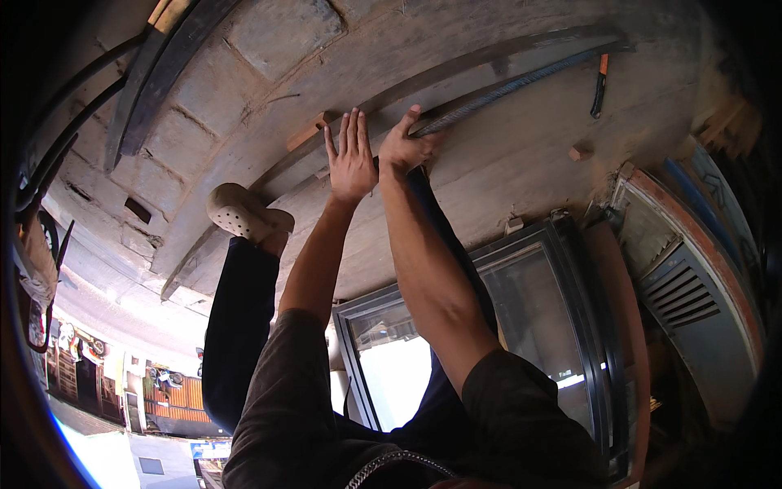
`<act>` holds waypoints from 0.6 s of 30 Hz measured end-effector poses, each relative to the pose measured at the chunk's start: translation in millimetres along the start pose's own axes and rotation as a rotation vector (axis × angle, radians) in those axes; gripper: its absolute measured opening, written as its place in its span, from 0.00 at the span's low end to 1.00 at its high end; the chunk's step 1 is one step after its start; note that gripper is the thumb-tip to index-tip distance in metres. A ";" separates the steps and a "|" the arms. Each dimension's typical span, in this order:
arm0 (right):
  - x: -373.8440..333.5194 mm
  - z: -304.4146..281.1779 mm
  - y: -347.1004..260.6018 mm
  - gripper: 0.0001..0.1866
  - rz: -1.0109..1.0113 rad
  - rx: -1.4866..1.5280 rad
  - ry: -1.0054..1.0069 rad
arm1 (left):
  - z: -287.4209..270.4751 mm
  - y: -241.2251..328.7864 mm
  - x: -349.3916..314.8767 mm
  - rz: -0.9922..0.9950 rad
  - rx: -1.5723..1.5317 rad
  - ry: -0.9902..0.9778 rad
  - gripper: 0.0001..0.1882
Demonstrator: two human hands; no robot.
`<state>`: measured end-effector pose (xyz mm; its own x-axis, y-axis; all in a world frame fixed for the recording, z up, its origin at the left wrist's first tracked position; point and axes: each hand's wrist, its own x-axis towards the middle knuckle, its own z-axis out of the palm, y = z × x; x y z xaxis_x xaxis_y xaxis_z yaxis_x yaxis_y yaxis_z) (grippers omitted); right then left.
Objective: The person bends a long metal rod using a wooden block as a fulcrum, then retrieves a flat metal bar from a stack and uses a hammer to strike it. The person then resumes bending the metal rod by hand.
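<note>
Hanging nearest the camera: one linked metal chain [397, 455], against a dark shirt [285, 375].

Hands, two, bare, just beside each other. Left hand [352, 167]: palm down, fingers outstretched, over a long grey bar [444, 91] on the floor. Right hand [405, 149]: thumb raised, at the near end of a dark bluish textured strip [505, 91]; its fingers are blurred, so whether they clamp the strip cannot be told.

Strip: running away to the right, alongside the bar.

Stage, by judgement: under way, not concluded; both hands are at the long pieces. No portion reads as finished, and what remains does not show.

Around these: one pale clog [236, 210], worn; one wooden block [309, 130], beside the bar; one dark glazed frame [580, 310].

Farther right: one orange-and-black handled tool [600, 85]; one louvred grey panel [686, 298].

Farthest, lower left: bright street [106, 261], orange shutter [187, 401].
</note>
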<state>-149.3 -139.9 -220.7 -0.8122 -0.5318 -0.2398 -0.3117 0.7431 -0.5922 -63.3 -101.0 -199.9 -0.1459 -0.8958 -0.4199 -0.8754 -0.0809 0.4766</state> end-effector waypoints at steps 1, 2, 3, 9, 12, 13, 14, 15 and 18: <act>-0.9 0.9 0.9 0.44 0.075 -0.280 0.036 | -0.2 0.0 -0.6 0.034 -0.012 -0.005 0.43; 1.0 -0.4 1.5 0.46 0.132 -0.225 -0.043 | 0.1 0.7 -0.1 0.028 -0.053 -0.014 0.43; -0.1 -0.7 1.4 0.45 0.114 -0.175 -0.050 | -0.4 1.6 -2.1 0.015 -0.033 -0.071 0.43; 6.5 20.3 5.3 0.43 0.083 -0.018 0.053 | 24.2 -14.0 15.6 0.032 0.032 -0.027 0.42; 6.5 30.8 9.2 0.46 0.095 0.081 0.053 | 36.0 -21.0 20.4 0.027 -0.031 0.023 0.41; 10.2 30.9 9.8 0.47 0.086 0.063 0.059 | 40.0 -20.6 24.3 0.042 -0.052 0.080 0.41; 5.2 26.8 7.3 0.47 0.135 0.028 0.062 | 36.3 -19.4 16.8 0.096 -0.043 0.098 0.40; 7.8 18.4 5.1 0.48 0.257 -0.023 -0.088 | 33.3 -17.3 15.6 0.045 0.097 -0.025 0.41; 10.2 -11.2 -9.2 0.49 0.097 -0.005 -0.209 | 14.1 -6.1 9.6 0.140 0.055 0.017 0.37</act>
<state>-160.2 -147.6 -209.1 -0.7185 -0.5305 -0.4499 -0.2401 0.7962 -0.5554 -65.8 -103.0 -217.7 -0.2609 -0.9039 -0.3391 -0.8712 0.0691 0.4860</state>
